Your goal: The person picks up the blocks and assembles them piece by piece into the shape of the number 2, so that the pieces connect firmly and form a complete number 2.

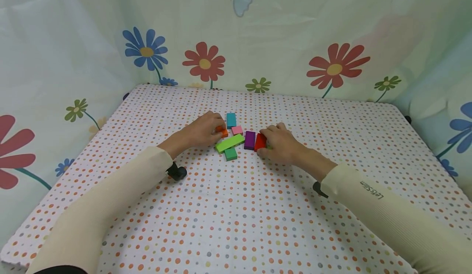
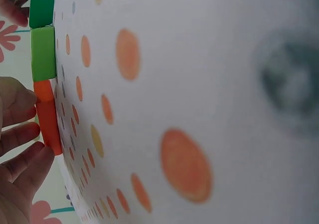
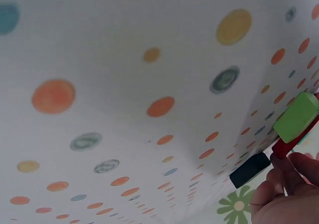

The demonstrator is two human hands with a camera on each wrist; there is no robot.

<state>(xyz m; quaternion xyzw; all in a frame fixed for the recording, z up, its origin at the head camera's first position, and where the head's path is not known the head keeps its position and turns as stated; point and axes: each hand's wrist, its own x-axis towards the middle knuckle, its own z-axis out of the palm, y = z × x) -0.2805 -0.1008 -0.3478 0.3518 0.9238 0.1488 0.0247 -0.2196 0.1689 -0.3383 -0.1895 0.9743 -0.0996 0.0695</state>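
My left hand [image 1: 203, 130] pinches an orange block [image 1: 223, 132], its fingertips also seen on that orange block [image 2: 48, 124] in the left wrist view. My right hand [image 1: 283, 143] holds a red block [image 1: 260, 142] by its edges, and a thin strip of the red block [image 3: 283, 148] shows at the fingertips in the right wrist view. A purple block [image 1: 249, 140] stands just left of the red one. Between the hands lie a long light green block [image 1: 230, 143], a green block [image 1: 230, 154], a pink block [image 1: 237, 130] and a blue block [image 1: 231, 120].
A light green block [image 3: 298, 118] and a dark block [image 3: 250, 170] lie near the right fingers in the right wrist view. The dotted tablecloth [image 1: 221, 216] covers the table. Behind it hangs a flowered curtain [image 1: 280, 40].
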